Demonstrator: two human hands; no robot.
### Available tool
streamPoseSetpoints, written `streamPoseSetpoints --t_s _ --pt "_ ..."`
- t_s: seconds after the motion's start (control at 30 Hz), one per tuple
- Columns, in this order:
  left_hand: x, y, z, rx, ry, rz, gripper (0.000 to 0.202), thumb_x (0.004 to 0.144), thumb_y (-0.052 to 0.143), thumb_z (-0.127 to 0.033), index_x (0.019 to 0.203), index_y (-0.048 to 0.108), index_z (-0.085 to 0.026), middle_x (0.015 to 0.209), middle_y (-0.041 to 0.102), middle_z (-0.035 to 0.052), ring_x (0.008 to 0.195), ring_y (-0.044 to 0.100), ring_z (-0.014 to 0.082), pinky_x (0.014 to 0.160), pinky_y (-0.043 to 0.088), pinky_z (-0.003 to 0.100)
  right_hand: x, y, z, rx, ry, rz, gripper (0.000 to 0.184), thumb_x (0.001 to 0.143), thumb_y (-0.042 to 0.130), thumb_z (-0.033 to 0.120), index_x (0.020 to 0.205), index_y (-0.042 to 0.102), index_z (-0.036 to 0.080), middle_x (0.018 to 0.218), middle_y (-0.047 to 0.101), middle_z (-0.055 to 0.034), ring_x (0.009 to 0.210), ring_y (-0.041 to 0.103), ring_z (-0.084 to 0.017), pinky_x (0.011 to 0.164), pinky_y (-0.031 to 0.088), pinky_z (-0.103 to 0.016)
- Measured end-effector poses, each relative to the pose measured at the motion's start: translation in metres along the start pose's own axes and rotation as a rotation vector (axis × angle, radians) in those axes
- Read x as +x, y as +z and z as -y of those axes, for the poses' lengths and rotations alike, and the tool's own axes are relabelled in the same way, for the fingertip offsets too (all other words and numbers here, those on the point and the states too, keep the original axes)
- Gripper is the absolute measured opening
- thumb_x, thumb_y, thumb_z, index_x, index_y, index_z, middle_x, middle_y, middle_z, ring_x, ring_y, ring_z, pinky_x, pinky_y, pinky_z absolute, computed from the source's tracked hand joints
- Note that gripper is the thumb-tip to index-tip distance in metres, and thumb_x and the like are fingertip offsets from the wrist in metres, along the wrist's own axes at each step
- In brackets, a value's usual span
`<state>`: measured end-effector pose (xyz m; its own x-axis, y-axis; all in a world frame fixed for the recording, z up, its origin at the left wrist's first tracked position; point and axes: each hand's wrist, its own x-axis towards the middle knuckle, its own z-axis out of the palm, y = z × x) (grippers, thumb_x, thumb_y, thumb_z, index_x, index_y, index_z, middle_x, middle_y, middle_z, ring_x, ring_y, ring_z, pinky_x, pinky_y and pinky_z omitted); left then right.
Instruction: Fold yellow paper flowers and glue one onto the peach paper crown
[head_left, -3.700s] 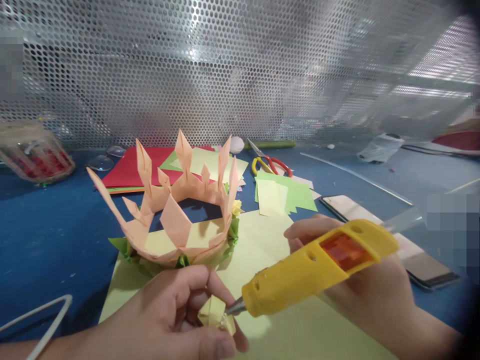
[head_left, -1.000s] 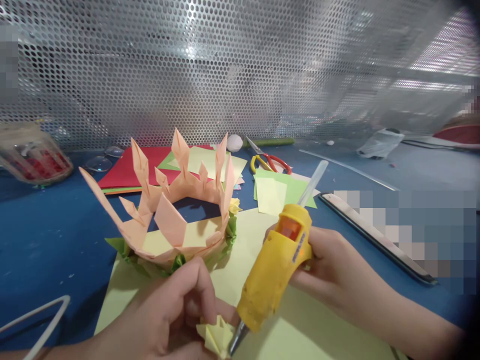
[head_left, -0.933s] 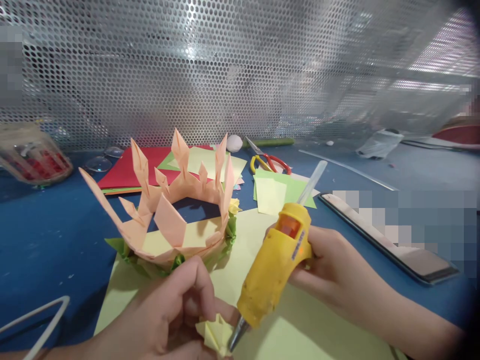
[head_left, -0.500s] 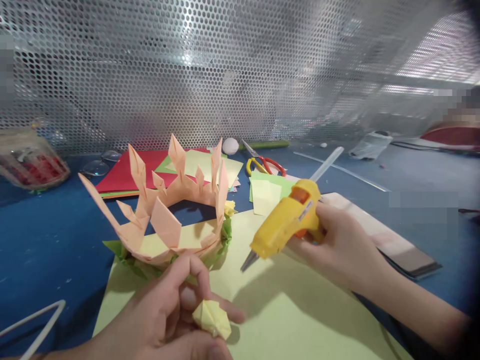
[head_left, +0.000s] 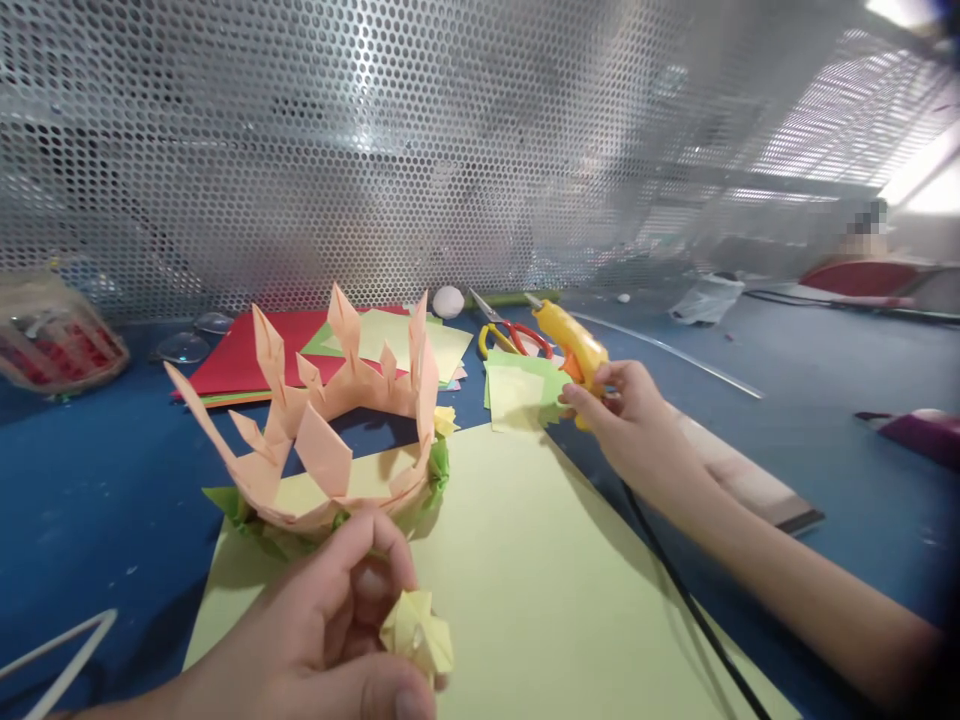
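Low in the view, my left hand [head_left: 330, 620] pinches a small folded yellow paper flower [head_left: 417, 632] between thumb and fingers. A clear shiny spot shows on the flower's upper side. Just behind that hand stands a peach paper crown [head_left: 326, 450] with pointed spikes, green paper leaves [head_left: 439, 470] and another yellow flower [head_left: 445, 421] on its outside. To the right, my right hand [head_left: 626, 410] grips a yellow glue gun [head_left: 571, 342] by its handle, nozzle pointing away toward the back. Both the crown and my left hand are over a pale yellow paper sheet [head_left: 510, 560].
Scissors [head_left: 510, 335], a white ball [head_left: 448, 302] and paper squares [head_left: 517, 390] lie behind. Red paper [head_left: 240, 350] is at back left near a jar [head_left: 60, 335]. The glue gun's black cord [head_left: 682, 590] crosses the sheet's right side. A perforated metal screen [head_left: 300, 150] closes the back.
My right hand has moved the glue gun away from the flower, back and right, and turned its nozzle from near me to the back. My left hand keeps the flower, slightly turned.
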<state>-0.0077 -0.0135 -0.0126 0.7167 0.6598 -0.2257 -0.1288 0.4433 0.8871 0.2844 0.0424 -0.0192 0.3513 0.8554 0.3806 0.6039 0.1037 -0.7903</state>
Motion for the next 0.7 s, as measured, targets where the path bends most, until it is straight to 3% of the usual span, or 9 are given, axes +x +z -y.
streamPoseSetpoints --t_s 0.1,0.27,0.33,0.43,0.5,0.53,0.57,0.63,0.7 --pt "0.000 0.002 -0.002 0.058 -0.015 -0.064 0.047 0.064 0.085 -0.047 0.079 0.048 -0.022 0.066 0.050 -0.0090 0.058 0.040 0.0073 0.053 0.029 0.019 -0.003 0.007 0.002 -0.067 -0.064 0.023 0.018 0.092 0.060 0.030 0.101 0.060 0.014 0.094 0.063 -0.0024 0.074 0.063 -0.015 0.064 0.054 -0.031" --pt "-0.001 0.007 -0.008 0.057 -0.018 -0.142 0.053 0.055 0.087 -0.053 0.076 0.051 -0.021 0.069 0.058 -0.0061 0.064 0.048 0.0104 0.060 0.034 0.022 -0.016 0.011 0.020 -0.135 -0.323 -0.033 0.004 0.085 0.063 0.026 0.085 0.062 0.021 0.101 0.054 -0.0078 0.106 0.054 -0.028 0.090 0.047 -0.050" --pt "-0.001 0.007 -0.007 0.034 -0.001 -0.151 0.051 0.056 0.088 -0.050 0.077 0.053 -0.021 0.070 0.060 -0.0056 0.067 0.053 0.0117 0.063 0.037 0.022 -0.025 0.008 0.032 -0.117 -0.465 -0.035 0.001 0.087 0.059 0.022 0.087 0.060 0.023 0.098 0.053 -0.0073 0.100 0.056 -0.026 0.085 0.050 -0.046" --pt "0.000 0.004 -0.003 -0.037 -0.004 -0.116 0.046 0.059 0.089 -0.044 0.079 0.054 -0.022 0.071 0.061 -0.0058 0.065 0.055 0.0100 0.059 0.037 0.020 -0.044 0.003 0.050 -0.050 -0.754 -0.018 0.012 0.083 0.062 0.016 0.086 0.055 0.026 0.086 0.054 -0.0013 0.082 0.060 -0.018 0.074 0.053 -0.034" --pt "0.001 0.001 0.000 -0.085 0.004 -0.040 0.044 0.063 0.087 -0.042 0.081 0.053 -0.022 0.071 0.062 -0.0058 0.060 0.053 0.0077 0.054 0.034 0.017 -0.060 0.003 0.061 -0.002 -0.969 0.042 0.013 0.082 0.068 0.022 0.082 0.056 0.026 0.075 0.056 0.0039 0.064 0.058 -0.012 0.060 0.051 -0.026" --pt "0.002 0.000 0.002 -0.105 0.013 0.005 0.043 0.065 0.086 -0.042 0.082 0.052 -0.023 0.072 0.062 -0.0054 0.059 0.052 0.0073 0.052 0.034 0.016 -0.069 0.004 0.066 0.030 -1.149 0.123 0.006 0.086 0.065 0.023 0.086 0.058 0.024 0.071 0.058 0.0031 0.060 0.058 -0.012 0.056 0.050 -0.026" --pt "0.003 -0.001 0.002 -0.121 0.019 0.042 0.042 0.066 0.085 -0.043 0.083 0.052 -0.023 0.072 0.062 -0.0049 0.059 0.051 0.0072 0.052 0.034 0.016 -0.077 0.006 0.070 0.046 -1.208 0.143 0.005 0.091 0.059 0.020 0.086 0.059 0.022 0.067 0.060 0.0030 0.058 0.060 -0.012 0.057 0.052 -0.026" --pt "0.003 -0.001 0.002 -0.132 0.017 0.089 0.043 0.067 0.084 -0.044 0.084 0.052 -0.022 0.072 0.060 -0.0047 0.059 0.049 0.0071 0.052 0.034 0.015 -0.094 0.012 0.076 -0.024 -1.044 0.152 0.025 0.098 0.046 0.015 0.077 0.059 0.019 0.055 0.059 0.0041 0.048 0.056 -0.009 0.060 0.053 -0.025" --pt "0.003 0.002 -0.001 -0.122 0.004 0.064 0.044 0.066 0.084 -0.045 0.084 0.052 -0.022 0.071 0.058 -0.0055 0.056 0.044 0.0058 0.050 0.032 0.015 -0.106 0.018 0.080 -0.032 -1.033 0.121 0.028 0.095 0.048 0.007 0.073 0.059 0.020 0.053 0.061 0.0061 0.043 0.055 -0.007 0.059 0.053 -0.023"
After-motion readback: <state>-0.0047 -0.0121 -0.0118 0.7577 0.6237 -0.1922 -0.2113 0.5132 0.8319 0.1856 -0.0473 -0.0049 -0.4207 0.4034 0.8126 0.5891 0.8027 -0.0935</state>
